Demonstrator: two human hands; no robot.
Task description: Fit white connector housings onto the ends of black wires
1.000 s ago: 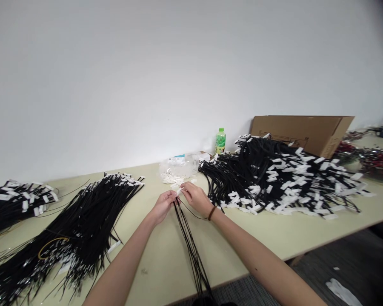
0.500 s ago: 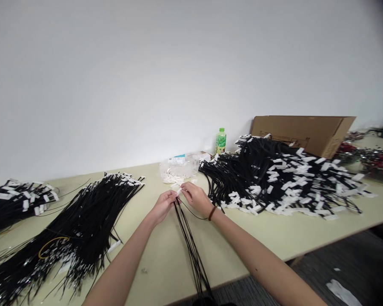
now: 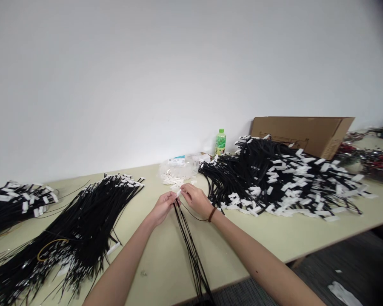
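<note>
Fingers of the left hand and right hand are pinched on a white connector; black cables are hung toward six o'clock. A clear plastic bag is placed at twelve, white-tipped cable heaps at three and nine.

- Bare tabletop at lower centre, between left forearm and held black strands
- Open lane below the right-hand black cable heap, down to the right forearm
- Plastic bag obstructs the centre
- Left black cable pile fills lower left
- Cardboard box blocks behind the heap
</note>
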